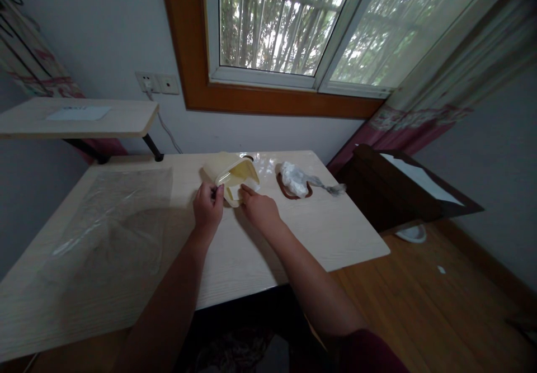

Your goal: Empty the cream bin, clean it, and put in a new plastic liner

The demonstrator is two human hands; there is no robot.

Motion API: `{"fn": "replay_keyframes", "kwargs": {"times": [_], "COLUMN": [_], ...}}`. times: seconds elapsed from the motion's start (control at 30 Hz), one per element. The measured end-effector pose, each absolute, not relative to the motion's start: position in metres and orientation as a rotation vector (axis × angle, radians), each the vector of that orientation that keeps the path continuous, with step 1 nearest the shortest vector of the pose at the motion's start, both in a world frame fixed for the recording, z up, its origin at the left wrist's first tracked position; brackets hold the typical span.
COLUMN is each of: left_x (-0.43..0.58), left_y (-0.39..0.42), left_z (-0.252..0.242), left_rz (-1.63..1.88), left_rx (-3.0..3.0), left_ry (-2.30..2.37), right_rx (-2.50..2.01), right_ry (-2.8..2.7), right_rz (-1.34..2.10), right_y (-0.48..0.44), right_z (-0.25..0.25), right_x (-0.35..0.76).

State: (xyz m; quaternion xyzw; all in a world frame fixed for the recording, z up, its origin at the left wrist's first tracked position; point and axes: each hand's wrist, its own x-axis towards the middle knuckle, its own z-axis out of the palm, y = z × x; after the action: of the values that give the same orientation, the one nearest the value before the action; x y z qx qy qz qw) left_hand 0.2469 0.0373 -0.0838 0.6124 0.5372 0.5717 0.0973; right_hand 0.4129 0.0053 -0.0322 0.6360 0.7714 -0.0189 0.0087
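Observation:
A pale yellow plastic container (235,178) lies tilted on its side on the light wooden table (293,239), its opening toward me. My left hand (207,208) grips its near left rim with fingers curled. My right hand (260,208) has its fingers pinched at the lower right rim, touching the container. What lies inside the container is hidden.
A crumpled clear plastic bag (296,180) lies on a brown ring-shaped piece right of the container. A clear plastic sheet (113,222) covers the table's left part. A raised shelf (75,118) stands back left. A dark wooden cabinet (398,191) stands right of the table.

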Motion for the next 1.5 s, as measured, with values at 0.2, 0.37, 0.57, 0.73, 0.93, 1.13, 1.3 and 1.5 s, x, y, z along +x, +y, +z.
{"fn": "replay_keyframes", "kwargs": {"times": [0.2,0.37,0.57,0.73,0.93,1.13,1.3,1.5], "left_x": [0.242,0.243,0.244,0.246,0.249,0.251,0.251,0.250], "left_y": [0.041,0.045,0.045,0.045,0.044,0.043,0.042,0.043], "left_z": [-0.080,-0.080,-0.082,-0.086,-0.085,-0.081,-0.079,-0.080], "left_rz": [1.752,1.718,1.626,1.554,1.545,1.528,1.540,1.554], "left_rx": [1.670,1.547,1.544,1.483,1.400,1.350,1.384,1.401], "left_ry": [1.607,1.570,1.551,1.496,1.394,1.376,1.410,1.438], "right_rx": [1.924,1.885,1.952,2.005,2.052,2.119,2.112,2.114], "right_ry": [2.512,2.613,2.635,2.646,2.626,2.498,2.517,2.529], "right_rz": [-0.032,-0.044,-0.079,-0.131,-0.165,-0.138,-0.135,-0.123], "right_y": [0.001,-0.002,-0.003,-0.001,-0.003,-0.002,0.000,0.001], "right_z": [-0.030,-0.028,-0.032,-0.036,-0.033,-0.031,-0.036,-0.038], "right_x": [0.411,0.404,0.402,0.404,0.409,0.420,0.421,0.420]}}
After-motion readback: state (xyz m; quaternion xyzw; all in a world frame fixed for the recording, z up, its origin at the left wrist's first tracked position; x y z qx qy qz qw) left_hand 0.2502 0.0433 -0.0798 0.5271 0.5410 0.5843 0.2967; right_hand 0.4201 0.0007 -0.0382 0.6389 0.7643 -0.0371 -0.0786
